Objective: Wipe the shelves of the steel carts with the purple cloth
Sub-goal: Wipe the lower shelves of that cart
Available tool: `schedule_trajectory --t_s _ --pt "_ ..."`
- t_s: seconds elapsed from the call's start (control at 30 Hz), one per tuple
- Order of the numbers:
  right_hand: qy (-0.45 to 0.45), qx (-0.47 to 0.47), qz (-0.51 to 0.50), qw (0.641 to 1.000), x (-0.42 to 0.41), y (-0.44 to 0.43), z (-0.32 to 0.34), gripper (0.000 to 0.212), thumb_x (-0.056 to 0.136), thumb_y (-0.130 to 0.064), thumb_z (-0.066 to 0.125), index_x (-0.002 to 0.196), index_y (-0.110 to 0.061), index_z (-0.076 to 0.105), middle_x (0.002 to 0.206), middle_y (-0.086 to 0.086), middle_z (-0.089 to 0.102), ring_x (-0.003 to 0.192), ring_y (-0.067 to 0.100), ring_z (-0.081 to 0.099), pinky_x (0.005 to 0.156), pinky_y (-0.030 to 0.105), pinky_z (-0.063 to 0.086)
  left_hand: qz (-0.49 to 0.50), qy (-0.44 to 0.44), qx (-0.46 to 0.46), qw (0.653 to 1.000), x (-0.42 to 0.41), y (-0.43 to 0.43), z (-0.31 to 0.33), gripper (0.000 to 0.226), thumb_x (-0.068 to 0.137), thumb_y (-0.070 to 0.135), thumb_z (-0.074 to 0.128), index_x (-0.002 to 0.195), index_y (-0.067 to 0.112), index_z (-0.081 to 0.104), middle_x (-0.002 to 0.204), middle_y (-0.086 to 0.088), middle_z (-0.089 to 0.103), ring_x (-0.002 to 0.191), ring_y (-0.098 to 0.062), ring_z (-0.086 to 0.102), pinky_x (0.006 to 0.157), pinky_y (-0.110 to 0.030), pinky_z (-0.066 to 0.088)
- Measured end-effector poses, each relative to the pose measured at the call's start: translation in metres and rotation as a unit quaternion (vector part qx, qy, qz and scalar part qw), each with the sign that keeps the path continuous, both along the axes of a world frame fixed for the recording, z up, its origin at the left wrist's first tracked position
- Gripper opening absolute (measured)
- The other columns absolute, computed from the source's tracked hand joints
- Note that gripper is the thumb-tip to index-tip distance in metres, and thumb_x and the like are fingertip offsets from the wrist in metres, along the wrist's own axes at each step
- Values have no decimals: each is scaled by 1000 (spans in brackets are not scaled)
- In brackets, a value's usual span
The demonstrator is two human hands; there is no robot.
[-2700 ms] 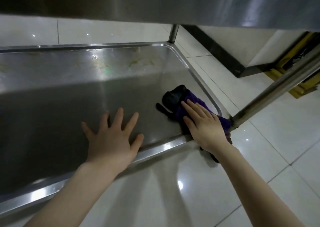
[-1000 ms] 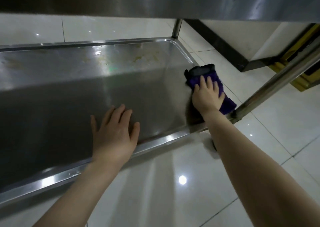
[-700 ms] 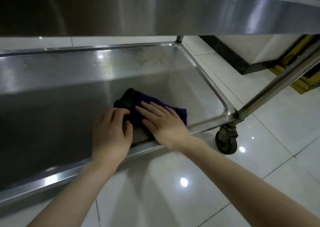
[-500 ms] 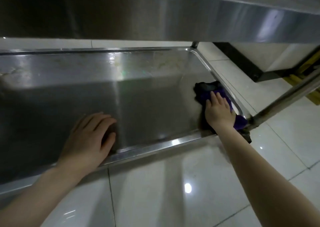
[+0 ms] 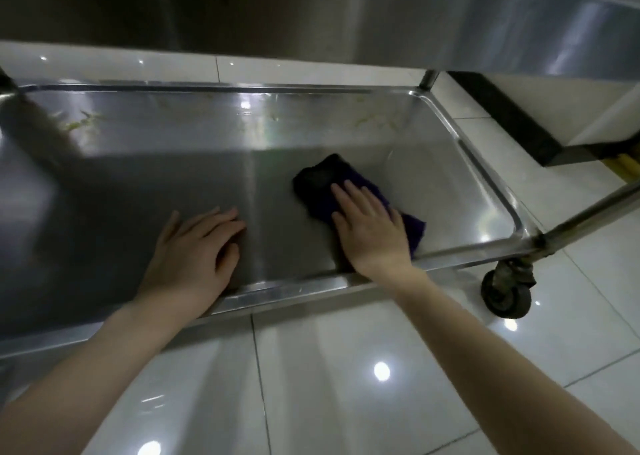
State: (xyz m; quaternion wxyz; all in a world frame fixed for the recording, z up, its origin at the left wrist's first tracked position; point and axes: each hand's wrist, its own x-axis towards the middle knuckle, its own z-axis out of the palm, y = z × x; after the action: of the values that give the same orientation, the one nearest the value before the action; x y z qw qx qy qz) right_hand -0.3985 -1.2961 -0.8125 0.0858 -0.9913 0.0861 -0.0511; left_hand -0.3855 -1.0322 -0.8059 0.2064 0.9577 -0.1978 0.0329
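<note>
The bottom shelf (image 5: 173, 177) of a steel cart fills the view, a shallow tray with a raised rim. A folded purple cloth (image 5: 322, 186) lies on it right of the middle. My right hand (image 5: 372, 232) presses flat on the cloth with straight fingers, covering its near half. My left hand (image 5: 194, 253) rests flat on the bare steel near the front rim, left of the cloth, holding nothing. Yellowish smears (image 5: 81, 123) show along the far side of the shelf.
The cart's upper shelf (image 5: 346, 14) overhangs at the top of the view. A caster wheel (image 5: 507, 290) and a slanted steel leg (image 5: 588, 212) stand at the front right corner. Glossy white floor tiles (image 5: 346, 385) lie in front. A dark-based wall (image 5: 512, 122) runs at the right.
My right hand has slid the cloth left from the shelf's right edge toward the middle. The left hand stays on the steel near the front rim. The view shifted left.
</note>
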Motion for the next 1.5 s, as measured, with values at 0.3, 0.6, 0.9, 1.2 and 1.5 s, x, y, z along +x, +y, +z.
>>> schedule_trajectory --t_s 0.3,0.6,0.9,1.2,1.5 --pt "9 47 -71 996 11 82 0 52 102 -45 22 153 -37 11 162 -12 8 148 17 6 117 52 9 -27 -4 1 1000 -5 13 2 39 93 32 45 126 21 62 140 3 52 133 -20 44 116 -47 17" --pt "22 21 -113 993 54 26 15 51 103 -42 22 153 -34 16 161 -10 12 147 14 12 118 44 13 -45 0 27 999 13 74 1 40 94 38 42 128 26 60 143 9 49 133 -15 43 114 -42 20" --pt "23 44 66 997 83 179 1 51 102 -42 23 152 -38 12 161 -12 9 148 17 5 115 53 8 -12 -5 18 1000 13 113 -1 60 88 53 26 131 25 58 144 6 48 132 -18 43 112 -31 18" --pt "20 17 -9 1000 68 119 16 50 104 -40 27 153 -33 19 161 -10 14 147 14 15 117 43 17 -42 7 30 999 16 124 -2 58 92 52 25 137 28 51 150 11 39 139 -12 34 116 -34 20" --pt "16 50 -6 999 27 241 4 53 102 -43 24 153 -36 13 161 -11 10 148 18 7 117 50 8 -12 -23 17 1000 28 187 0 38 98 32 45 127 16 62 141 -4 52 127 -28 50 108 -44 35"
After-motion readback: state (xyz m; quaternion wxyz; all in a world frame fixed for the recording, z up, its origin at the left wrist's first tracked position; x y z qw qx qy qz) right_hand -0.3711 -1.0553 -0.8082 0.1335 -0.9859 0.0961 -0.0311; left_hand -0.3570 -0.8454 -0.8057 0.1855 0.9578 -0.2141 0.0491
